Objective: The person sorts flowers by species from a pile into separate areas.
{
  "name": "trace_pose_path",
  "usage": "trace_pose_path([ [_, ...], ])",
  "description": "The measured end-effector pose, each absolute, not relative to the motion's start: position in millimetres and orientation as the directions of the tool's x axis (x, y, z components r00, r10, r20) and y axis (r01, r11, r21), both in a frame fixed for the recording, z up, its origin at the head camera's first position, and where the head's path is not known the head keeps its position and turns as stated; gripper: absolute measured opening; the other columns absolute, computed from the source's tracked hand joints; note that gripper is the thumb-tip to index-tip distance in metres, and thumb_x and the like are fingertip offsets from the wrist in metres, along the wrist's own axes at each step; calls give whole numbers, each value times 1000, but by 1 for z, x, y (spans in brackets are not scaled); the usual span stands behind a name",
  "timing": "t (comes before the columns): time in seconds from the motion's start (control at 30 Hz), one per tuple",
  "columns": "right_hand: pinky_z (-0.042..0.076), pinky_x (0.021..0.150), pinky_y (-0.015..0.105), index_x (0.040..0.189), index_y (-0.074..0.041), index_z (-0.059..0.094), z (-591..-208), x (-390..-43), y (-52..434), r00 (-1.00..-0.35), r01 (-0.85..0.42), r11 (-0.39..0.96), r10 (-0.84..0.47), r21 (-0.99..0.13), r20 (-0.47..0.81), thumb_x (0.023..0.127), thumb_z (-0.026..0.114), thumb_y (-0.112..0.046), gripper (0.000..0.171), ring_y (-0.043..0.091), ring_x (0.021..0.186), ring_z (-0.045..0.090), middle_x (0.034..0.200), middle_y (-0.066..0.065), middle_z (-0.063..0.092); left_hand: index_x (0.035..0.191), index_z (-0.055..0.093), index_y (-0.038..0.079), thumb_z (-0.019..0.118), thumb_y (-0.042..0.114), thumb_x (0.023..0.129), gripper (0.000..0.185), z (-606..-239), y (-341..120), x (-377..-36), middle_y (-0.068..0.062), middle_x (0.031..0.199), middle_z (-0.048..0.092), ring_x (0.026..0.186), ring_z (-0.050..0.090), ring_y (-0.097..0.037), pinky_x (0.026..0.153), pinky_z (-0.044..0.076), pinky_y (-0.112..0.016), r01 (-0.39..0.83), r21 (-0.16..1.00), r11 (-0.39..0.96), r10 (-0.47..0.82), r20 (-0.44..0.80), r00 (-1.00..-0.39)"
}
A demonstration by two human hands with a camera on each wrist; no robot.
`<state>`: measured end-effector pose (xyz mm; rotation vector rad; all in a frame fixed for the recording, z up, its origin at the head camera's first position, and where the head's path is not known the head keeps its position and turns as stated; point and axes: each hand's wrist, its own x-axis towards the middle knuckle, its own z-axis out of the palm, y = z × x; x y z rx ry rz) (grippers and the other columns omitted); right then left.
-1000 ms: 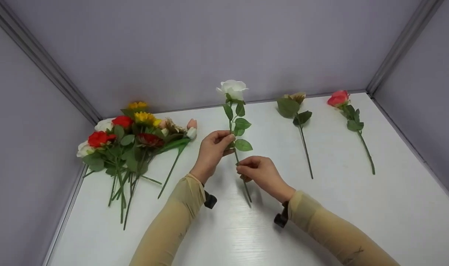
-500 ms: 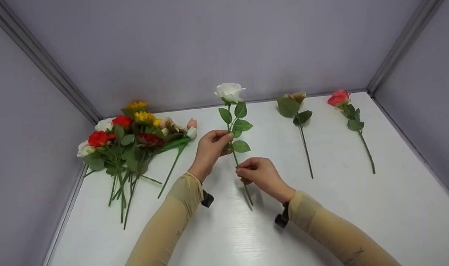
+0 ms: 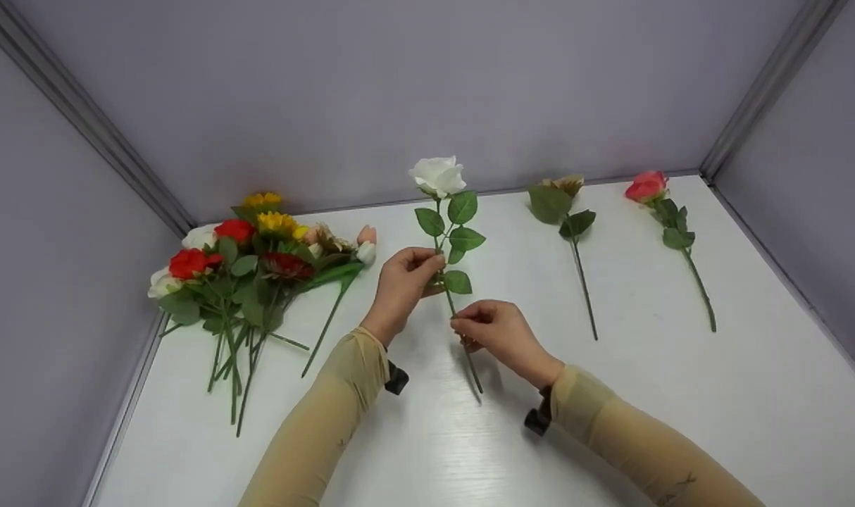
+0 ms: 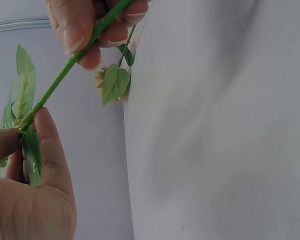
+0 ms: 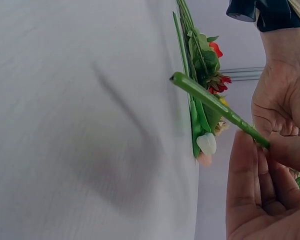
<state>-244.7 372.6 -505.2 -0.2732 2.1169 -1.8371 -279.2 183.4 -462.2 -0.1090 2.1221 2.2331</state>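
A white rose point(image 3: 438, 176) on a green leafy stem is held above the middle of the table, its bloom pointing to the back wall. My left hand point(image 3: 405, 285) pinches the stem among the leaves. Lower down, my right hand point(image 3: 499, 327) pinches the bare stem between thumb and fingers. In the left wrist view the green stem point(image 4: 62, 75) runs from one hand to the other. The cut stem end point(image 5: 205, 95) sticks out past my right fingers in the right wrist view, apart from the table.
A pile of mixed flowers point(image 3: 244, 282) lies at the left, with tulips point(image 3: 365, 250) at its right side. Toward the right lie a beige flower point(image 3: 565, 204) with dark leaves and a pink rose point(image 3: 646, 186). Grey walls enclose the white table point(image 3: 681, 394).
The white rose has turned about its stem and its bloom has shifted slightly left and down. Both hands stay nearly in place on the stem. The lying flowers have not moved.
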Motion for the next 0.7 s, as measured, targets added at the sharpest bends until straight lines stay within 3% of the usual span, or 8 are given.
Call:
trace_pose_path([
  [0.5, 62, 69, 36, 100, -6, 77, -503, -247, 378, -941, 78, 208, -308, -975, -141, 91, 79, -16, 13, 23, 75, 70, 92, 17, 73, 114, 68, 6, 73, 21, 98, 23, -468, 193, -280, -11, 107, 66, 92, 68, -22, 80, 62, -36, -94, 995, -46, -18, -94, -995],
  [0.7, 61, 68, 34, 98, -4, 77, -502, -251, 388, -946, 43, 246, -300, -968, -119, 92, 77, -16, 13, 21, 73, 70, 91, 18, 74, 122, 66, 2, 70, 20, 100, 29, -469, 200, -279, -13, 111, 66, 95, 70, -23, 82, 61, -35, -78, 995, -62, 12, -77, -997],
])
